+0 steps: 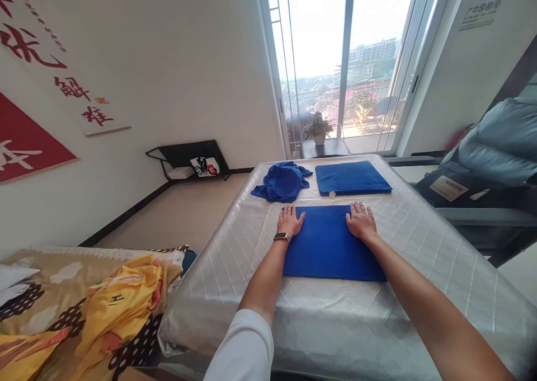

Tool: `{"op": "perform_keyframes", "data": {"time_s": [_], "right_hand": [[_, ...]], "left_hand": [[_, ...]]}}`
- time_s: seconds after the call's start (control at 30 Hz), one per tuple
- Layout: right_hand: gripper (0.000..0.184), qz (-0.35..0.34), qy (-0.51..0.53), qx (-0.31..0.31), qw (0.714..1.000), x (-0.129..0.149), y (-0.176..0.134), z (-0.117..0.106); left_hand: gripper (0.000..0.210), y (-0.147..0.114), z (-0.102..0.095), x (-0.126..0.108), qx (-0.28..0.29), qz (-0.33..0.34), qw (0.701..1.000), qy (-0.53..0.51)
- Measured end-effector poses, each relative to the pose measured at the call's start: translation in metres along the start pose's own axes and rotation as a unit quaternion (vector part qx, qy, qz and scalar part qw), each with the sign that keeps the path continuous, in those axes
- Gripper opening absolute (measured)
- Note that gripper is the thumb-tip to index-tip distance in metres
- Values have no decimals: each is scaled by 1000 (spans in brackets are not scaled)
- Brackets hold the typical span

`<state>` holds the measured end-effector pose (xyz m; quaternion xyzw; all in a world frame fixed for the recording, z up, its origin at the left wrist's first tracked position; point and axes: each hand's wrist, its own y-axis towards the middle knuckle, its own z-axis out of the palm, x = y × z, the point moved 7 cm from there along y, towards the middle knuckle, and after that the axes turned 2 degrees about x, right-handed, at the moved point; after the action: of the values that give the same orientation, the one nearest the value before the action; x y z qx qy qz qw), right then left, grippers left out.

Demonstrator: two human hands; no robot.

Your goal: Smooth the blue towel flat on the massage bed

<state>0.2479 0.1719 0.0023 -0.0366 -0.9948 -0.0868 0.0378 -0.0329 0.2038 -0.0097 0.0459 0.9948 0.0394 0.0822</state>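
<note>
A blue towel (331,252) lies flat in a rectangle on the plastic-wrapped mattress (235,269). My left hand (290,222), with a watch at the wrist, rests on the towel's far left corner, palm down and fingers stretched out. On the far right corner lies my right hand (361,222), also flat with its fingers spread. Beyond them, to the right, is a neatly folded stack of blue cloth (352,177) with a small white tag on its near edge. A crumpled blue cloth (282,182) sits to its left.
To the left, a lower bed with patterned bedding (62,274) holds yellow clothing (121,297). A grey recliner (495,157) stands close on the right. Past the mattress are a potted plant (319,129) on a small table and a sliding glass door (347,62). A black rack (188,160) stands by the wall.
</note>
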Motion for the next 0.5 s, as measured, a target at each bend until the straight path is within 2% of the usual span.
{"op": "perform_keyframes", "data": {"time_s": [0.07,0.13,0.3,0.5], "right_hand": [[61,-24,-19,-42,999,5,-9,-11],[60,-45,-25,-49,997,8,-20,-16],[63,-61,-2,14,998,5,-31,-13],[67,-47,19,95,994,4,-8,4]], "left_hand": [[82,0,0,-2,-3,-2,1000,-4],[81,0,-1,-3,-7,-2,1000,-4],[82,-1,-1,-2,-8,-2,1000,-2],[79,-2,-3,-2,-9,-5,1000,4]]}}
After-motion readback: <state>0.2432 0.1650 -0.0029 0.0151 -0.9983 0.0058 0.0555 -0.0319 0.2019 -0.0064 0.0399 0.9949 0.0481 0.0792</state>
